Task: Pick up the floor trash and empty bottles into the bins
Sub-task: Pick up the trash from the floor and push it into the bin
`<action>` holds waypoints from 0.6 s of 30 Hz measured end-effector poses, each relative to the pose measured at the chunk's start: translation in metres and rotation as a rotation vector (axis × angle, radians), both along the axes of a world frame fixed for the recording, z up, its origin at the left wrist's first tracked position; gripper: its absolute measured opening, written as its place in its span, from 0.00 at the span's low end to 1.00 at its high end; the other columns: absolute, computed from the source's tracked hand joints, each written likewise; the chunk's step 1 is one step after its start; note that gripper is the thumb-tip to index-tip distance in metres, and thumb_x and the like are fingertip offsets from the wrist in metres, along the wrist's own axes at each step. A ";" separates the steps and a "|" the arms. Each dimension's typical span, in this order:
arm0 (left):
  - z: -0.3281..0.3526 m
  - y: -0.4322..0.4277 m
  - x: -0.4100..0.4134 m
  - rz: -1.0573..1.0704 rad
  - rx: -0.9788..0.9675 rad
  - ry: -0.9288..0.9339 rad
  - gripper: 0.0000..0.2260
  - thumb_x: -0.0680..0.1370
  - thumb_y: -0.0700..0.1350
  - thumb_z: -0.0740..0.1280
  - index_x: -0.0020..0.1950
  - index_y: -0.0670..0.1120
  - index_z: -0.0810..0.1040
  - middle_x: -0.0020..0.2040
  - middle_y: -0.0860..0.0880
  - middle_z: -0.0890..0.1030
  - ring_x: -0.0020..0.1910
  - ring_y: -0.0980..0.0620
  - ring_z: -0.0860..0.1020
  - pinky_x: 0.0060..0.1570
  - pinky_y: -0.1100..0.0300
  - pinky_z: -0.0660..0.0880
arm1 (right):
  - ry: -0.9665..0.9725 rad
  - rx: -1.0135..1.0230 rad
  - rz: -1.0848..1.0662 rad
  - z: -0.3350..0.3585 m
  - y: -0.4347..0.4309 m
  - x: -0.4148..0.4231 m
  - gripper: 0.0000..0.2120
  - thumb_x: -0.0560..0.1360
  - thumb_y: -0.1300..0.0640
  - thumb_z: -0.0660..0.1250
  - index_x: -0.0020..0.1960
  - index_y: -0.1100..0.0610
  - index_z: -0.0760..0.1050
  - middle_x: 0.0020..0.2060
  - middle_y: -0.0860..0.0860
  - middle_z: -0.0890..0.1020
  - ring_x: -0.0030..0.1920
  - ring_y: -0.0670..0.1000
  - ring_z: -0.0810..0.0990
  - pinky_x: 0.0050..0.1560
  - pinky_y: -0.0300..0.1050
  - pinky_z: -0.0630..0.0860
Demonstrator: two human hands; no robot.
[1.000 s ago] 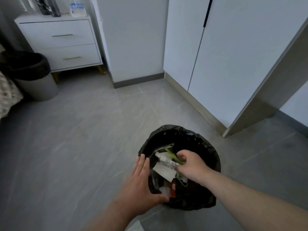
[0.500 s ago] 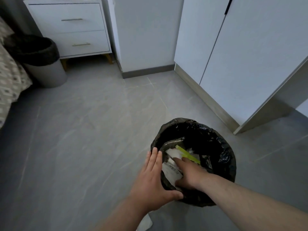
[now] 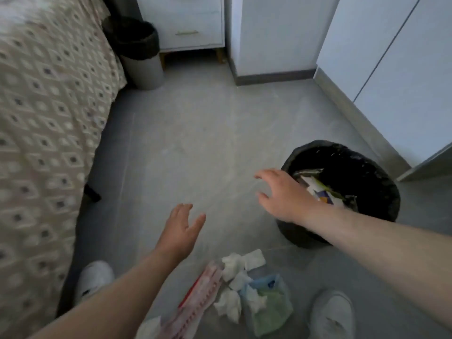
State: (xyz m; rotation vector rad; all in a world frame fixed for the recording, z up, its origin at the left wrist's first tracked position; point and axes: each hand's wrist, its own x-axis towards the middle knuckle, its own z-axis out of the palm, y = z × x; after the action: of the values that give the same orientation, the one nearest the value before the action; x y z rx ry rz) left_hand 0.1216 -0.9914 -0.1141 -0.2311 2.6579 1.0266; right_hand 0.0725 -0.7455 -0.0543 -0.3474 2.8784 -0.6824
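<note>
readable text: none | red-and-white wrapper [image 3: 195, 299] on the floor: printed marks too blurred to read | green-and-blue packet [image 3: 271, 307] beside it: print cannot be made out | packaging in the black-lined bin [image 3: 342, 167]: coloured patches only, no legible words or numbers

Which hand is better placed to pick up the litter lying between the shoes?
Probably the left hand: open, empty, nearer the crumpled tissues and red-striped wrapper. The right hand, also open, hangs at the black-lined bin rim, farther away.
</note>
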 end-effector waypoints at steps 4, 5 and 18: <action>-0.033 -0.045 0.030 0.096 -0.045 -0.078 0.23 0.79 0.52 0.62 0.68 0.38 0.70 0.68 0.39 0.71 0.69 0.44 0.67 0.68 0.55 0.61 | -0.159 0.019 0.053 -0.038 -0.048 0.011 0.21 0.76 0.55 0.62 0.68 0.57 0.69 0.66 0.54 0.73 0.68 0.54 0.70 0.68 0.46 0.66; -0.043 -0.054 0.037 0.116 -0.064 -0.119 0.23 0.79 0.52 0.62 0.68 0.38 0.70 0.67 0.38 0.71 0.68 0.43 0.68 0.68 0.55 0.62 | -0.205 0.037 0.065 -0.052 -0.056 0.016 0.21 0.76 0.55 0.62 0.68 0.57 0.69 0.67 0.54 0.73 0.67 0.54 0.70 0.67 0.47 0.67; -0.136 -0.061 0.128 0.550 -0.332 -0.734 0.40 0.58 0.67 0.69 0.62 0.44 0.70 0.62 0.40 0.71 0.62 0.39 0.71 0.58 0.51 0.71 | -0.395 0.162 -0.028 -0.194 -0.087 0.100 0.22 0.70 0.56 0.65 0.64 0.58 0.71 0.63 0.59 0.71 0.63 0.61 0.70 0.61 0.50 0.69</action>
State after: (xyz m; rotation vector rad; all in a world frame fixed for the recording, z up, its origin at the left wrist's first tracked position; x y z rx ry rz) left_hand 0.2501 -1.0520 -0.2502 -1.2004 2.0770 0.4587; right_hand 0.1725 -0.8328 -0.2482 -0.1322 2.5415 -0.4561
